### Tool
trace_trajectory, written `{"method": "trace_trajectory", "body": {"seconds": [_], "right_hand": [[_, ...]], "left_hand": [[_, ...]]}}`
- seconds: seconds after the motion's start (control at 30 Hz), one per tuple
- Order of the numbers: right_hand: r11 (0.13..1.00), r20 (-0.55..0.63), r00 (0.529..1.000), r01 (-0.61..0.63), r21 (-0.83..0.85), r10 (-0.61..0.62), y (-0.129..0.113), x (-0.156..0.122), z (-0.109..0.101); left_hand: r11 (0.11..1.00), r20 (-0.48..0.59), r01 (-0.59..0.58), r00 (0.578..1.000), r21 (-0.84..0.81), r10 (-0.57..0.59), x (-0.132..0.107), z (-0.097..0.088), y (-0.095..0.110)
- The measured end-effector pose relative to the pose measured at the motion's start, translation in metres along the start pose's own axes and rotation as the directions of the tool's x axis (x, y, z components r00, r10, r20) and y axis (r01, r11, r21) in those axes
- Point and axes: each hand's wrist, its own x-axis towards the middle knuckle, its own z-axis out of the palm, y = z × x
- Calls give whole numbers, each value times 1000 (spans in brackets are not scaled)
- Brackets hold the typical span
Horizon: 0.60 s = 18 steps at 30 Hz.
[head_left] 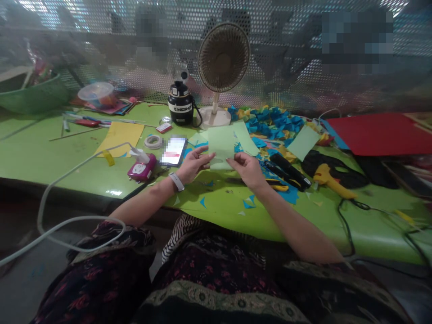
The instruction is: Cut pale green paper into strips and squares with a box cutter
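A piece of pale green paper (221, 141) is held up in front of me, above the green table. My left hand (195, 164) pinches its left edge between thumb and fingers; a pale watch strap circles that wrist. At the lower right edge, my right hand (248, 167) grips the same paper with thumb and fingertips. Another light green sheet (245, 137) shows behind it. Below the hands lie a yellow and black cutter (276, 185) and blue paper scraps (249, 202).
A phone (173, 150), tape roll (153, 142) and purple power adapter (141, 168) lie left. Behind stand a black bottle (180, 105) and a fan (216, 117). Blue and yellow paper pieces (280, 123), a black stapler-like tool (290, 171) and a yellow glue gun (326, 177) are right.
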Motion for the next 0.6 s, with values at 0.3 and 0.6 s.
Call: {"method": "trace_trajectory", "body": {"seconds": [0.3,0.6], "right_hand": [[905,193,980,32,-424,56,-14,2,-25],[556,379,879,168,-814,290,-3,9,-59]], "left_hand": [[994,-104,-65,992,90,74,8,-2,-4],[990,-149,-87,983,113,103,8,-5,-1]]}}
